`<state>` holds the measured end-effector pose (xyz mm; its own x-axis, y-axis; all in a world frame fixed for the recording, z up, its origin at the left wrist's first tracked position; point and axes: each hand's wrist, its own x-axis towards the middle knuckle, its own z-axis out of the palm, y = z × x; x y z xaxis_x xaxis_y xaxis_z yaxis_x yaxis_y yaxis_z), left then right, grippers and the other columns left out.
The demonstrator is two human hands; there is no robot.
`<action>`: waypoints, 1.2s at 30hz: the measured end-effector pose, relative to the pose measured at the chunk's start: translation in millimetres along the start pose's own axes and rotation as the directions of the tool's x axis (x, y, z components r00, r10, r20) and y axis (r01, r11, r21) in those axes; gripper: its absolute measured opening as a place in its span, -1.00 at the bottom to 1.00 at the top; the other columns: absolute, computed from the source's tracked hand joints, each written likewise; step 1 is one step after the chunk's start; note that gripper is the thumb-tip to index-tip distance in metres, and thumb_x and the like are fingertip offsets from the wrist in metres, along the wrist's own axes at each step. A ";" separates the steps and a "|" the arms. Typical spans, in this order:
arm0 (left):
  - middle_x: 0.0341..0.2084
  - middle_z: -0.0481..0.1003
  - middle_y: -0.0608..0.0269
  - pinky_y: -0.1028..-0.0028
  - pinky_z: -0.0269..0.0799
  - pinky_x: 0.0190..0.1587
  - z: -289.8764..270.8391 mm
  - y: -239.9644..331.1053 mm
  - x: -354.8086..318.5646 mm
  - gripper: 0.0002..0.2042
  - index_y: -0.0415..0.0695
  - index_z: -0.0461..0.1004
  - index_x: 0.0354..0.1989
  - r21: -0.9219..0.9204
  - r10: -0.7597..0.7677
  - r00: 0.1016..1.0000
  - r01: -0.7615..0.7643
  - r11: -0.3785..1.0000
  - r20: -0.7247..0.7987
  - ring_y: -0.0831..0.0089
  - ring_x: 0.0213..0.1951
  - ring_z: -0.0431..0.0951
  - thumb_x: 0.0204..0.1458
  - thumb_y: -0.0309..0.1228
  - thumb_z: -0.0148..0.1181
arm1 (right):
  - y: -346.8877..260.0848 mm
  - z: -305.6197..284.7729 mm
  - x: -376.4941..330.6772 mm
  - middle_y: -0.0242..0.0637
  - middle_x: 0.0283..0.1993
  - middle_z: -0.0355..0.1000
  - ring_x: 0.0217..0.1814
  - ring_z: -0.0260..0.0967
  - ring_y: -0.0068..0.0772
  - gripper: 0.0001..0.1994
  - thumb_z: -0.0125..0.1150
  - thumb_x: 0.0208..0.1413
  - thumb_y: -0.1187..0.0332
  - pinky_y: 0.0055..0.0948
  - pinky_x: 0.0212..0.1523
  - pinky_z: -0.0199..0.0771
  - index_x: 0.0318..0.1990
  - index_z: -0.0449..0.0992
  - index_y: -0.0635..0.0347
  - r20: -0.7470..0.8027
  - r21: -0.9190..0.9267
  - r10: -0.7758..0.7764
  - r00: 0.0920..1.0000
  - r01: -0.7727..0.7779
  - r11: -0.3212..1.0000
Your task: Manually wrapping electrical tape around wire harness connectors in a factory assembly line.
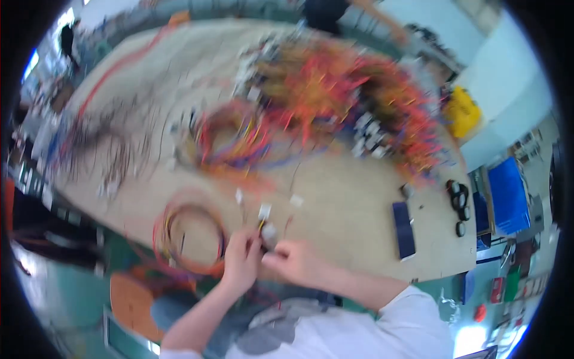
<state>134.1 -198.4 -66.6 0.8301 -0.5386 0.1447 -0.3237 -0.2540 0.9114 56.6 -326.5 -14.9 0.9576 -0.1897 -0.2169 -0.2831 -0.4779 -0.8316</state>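
While my 2 hands met at the near edge of the counter (359, 197), my left hand (242, 260) and my right hand (296, 262) both pinched a small white connector (268, 231) between their fingertips, with thin wires running from it. The picture was blurred, so I could not tell how the wires sat in it. Just beyond it, 3 more white connectors (264, 210) lay loose on the wood. A coil of orange and yellow wire (188, 236) lay just left of my left hand. Farther off sprawled a big tangle of red and orange wires (335, 99), and a dark flat slab (403, 230) lay well to my right
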 end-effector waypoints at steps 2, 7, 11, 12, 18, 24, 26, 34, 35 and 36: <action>-0.44 0.34 0.11 0.43 0.29 -0.30 -4.6 7.7 0.3 -0.91 -0.25 0.32 -0.36 -0.052 0.049 0.999 -0.050 0.997 -0.020 0.28 -0.38 0.36 -0.08 -0.60 -0.02 | -5.8 -5.3 -12.3 -0.20 -0.68 0.32 -0.61 0.27 -0.39 -0.66 0.13 -0.08 0.16 -0.36 -0.57 0.24 -0.59 0.39 0.32 0.066 0.081 0.141 0.988 -0.146 0.986; -0.41 0.37 0.26 0.62 0.24 -0.25 -10.3 8.1 13.1 -0.91 -0.24 0.31 -0.33 -0.259 -0.219 0.969 0.242 0.935 0.116 0.59 -0.37 0.32 -0.04 -0.60 -0.07 | 2.9 -17.8 1.8 -0.44 -0.75 0.24 -0.68 0.14 -0.68 -0.67 0.16 -0.08 0.18 -0.56 -0.67 0.11 -0.67 0.35 0.25 0.181 0.181 0.324 0.929 -0.356 0.917; -0.50 0.35 0.35 0.62 0.27 -0.33 -18.8 11.0 30.9 -0.92 -0.27 0.33 -0.35 -0.216 -0.466 0.843 0.523 0.824 0.268 0.63 -0.43 0.33 -0.01 -0.57 -0.08 | 4.6 -17.3 24.5 -0.41 -0.69 0.30 -0.64 0.20 -0.64 -0.69 0.20 -0.11 0.20 -0.56 -0.63 0.18 -0.61 0.35 0.27 0.224 0.209 0.362 0.905 -0.407 0.889; -0.57 0.34 0.32 0.57 0.28 -0.40 -16.6 9.0 32.6 -0.95 -0.26 0.34 -0.41 -0.165 -0.423 0.876 0.464 0.870 0.232 0.59 -0.49 0.33 -0.03 -0.57 -0.05 | 10.1 -16.5 25.1 -0.41 -0.69 0.30 -0.64 0.20 -0.64 -0.69 0.20 -0.11 0.20 -0.56 -0.63 0.18 -0.61 0.35 0.27 0.232 0.212 0.366 0.901 -0.414 0.885; -0.60 0.27 -0.01 0.28 0.21 -0.45 -20.6 26.8 35.5 -0.92 -0.26 0.27 -0.57 0.075 -0.070 0.970 0.054 0.996 0.232 0.11 -0.49 0.30 -0.15 -0.58 0.04 | 13.0 -18.5 8.6 -0.19 -0.46 0.37 -0.43 0.36 -0.44 -0.53 0.25 -0.14 0.23 -0.49 -0.43 0.35 -0.12 0.22 0.26 0.135 0.343 0.307 0.942 -0.335 0.877; -0.61 0.29 0.13 0.40 0.24 -0.49 -23.7 0.3 25.1 -0.92 -0.26 0.30 -0.53 -0.015 -0.123 0.961 0.131 0.991 0.248 0.30 -0.55 0.33 -0.20 -0.66 0.05 | -2.7 -24.3 30.4 -0.19 -0.47 0.42 -0.42 0.38 -0.46 -0.63 0.21 -0.16 0.15 -0.51 -0.41 0.36 -0.30 0.42 0.29 0.193 0.022 0.219 0.956 -0.228 0.973; -0.61 0.29 0.14 0.42 0.25 -0.48 -27.6 2.7 24.2 -0.91 -0.27 0.29 -0.52 -0.042 -0.219 0.942 0.237 0.971 0.253 0.34 -0.56 0.32 -0.20 -0.66 0.06 | 3.4 -16.1 35.8 -0.17 -0.65 0.35 -0.61 0.32 -0.41 -0.63 0.14 -0.16 0.11 -0.42 -0.58 0.31 -0.54 0.45 0.35 0.269 0.046 0.256 0.928 -0.278 0.959; -0.59 0.30 0.04 0.30 0.26 -0.44 -21.0 4.9 37.2 -0.94 -0.27 0.29 -0.57 0.133 -0.059 0.970 0.028 0.991 0.234 0.12 -0.49 0.34 -0.20 -0.62 0.04 | 37.5 22.1 34.4 -0.24 -0.68 0.31 -0.66 0.28 -0.46 -0.72 -0.04 -0.02 0.29 -0.47 -0.62 0.29 -0.56 0.43 0.35 0.211 0.322 0.030 0.977 -0.099 0.942; -0.58 0.30 0.01 0.27 0.26 -0.42 -13.4 3.5 42.7 -0.94 -0.26 0.28 -0.59 0.131 -0.005 0.974 -0.026 0.991 0.229 0.08 -0.46 0.34 -0.19 -0.59 0.04 | 44.8 17.9 33.7 -0.26 -0.67 0.31 -0.66 0.28 -0.47 -0.73 -0.05 -0.01 0.31 -0.48 -0.61 0.30 -0.56 0.43 0.34 0.124 0.312 -0.105 0.987 0.061 0.948; -0.58 0.30 -0.02 0.26 0.25 -0.41 -14.5 5.4 43.7 -0.93 -0.26 0.27 -0.59 0.100 0.026 0.977 -0.049 0.994 0.213 0.05 -0.45 0.33 -0.21 -0.60 0.04 | 5.8 -5.4 33.9 -0.40 -0.60 0.30 -0.50 0.23 -0.63 -0.74 -0.06 0.03 0.30 -0.56 -0.49 0.26 -0.46 0.42 0.36 0.359 0.353 0.258 0.897 -0.386 0.852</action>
<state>175.3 -211.7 -49.8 0.7056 -0.7037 0.0833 -0.4075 -0.3069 0.8601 87.2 -340.2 -24.3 0.8054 0.0144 -0.5925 -0.5919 -0.0317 -0.8054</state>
